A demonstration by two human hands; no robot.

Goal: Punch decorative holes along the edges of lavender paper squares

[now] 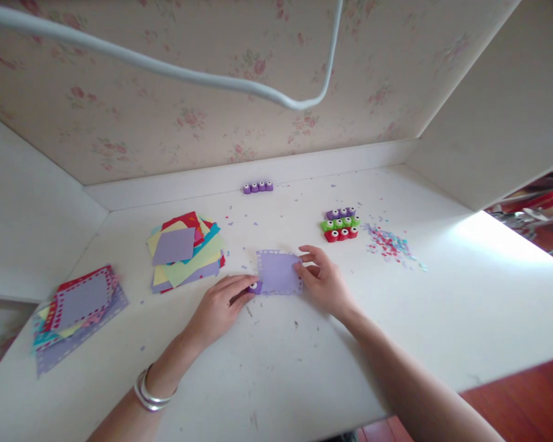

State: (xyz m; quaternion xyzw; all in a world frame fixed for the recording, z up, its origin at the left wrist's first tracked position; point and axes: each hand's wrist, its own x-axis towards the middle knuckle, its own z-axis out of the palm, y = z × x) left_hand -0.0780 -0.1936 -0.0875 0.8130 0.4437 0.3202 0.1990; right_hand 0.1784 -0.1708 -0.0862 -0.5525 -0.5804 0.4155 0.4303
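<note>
My left hand (pixel 223 299), fingers closed, grips a purple punch (pixel 255 287) at the left edge of a lilac sheet (pixel 280 273) mid-table; my right hand (pixel 322 282), loosely curled, holds its right edge. Left: stacked papers (pixel 198 255). Right, farther: punch rows (pixel 340 224), confetti (pixel 391 243).

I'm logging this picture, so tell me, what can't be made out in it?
All in the head view:
Purple punch: mostly hidden by the left hand.
Paper pile beyond that hand: lower sheets covered by upper ones.
Confetti: individual shapes too small and blurred.
Shelf items: blurred, cut off by the right edge.
</note>
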